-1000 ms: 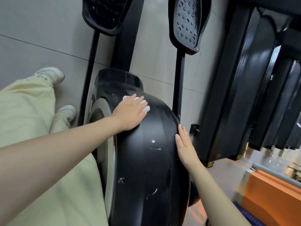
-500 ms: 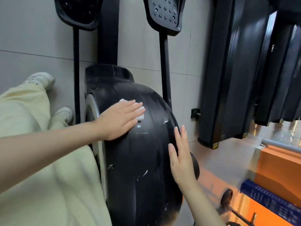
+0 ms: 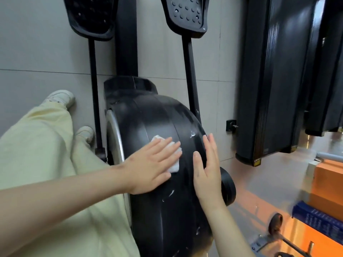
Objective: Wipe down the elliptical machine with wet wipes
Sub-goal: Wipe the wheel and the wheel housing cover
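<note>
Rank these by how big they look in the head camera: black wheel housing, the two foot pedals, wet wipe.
1. Wheel housing, clearly largest, though also nearest.
2. Left pedal and right pedal: look alike, both cropped, so unranked.
3. Wet wipe, smallest; mostly hidden under the left hand.

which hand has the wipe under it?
The left hand, pressing the white wipe flat onto the black flywheel cover; the right hand rests bare on the cover beside it.
</note>
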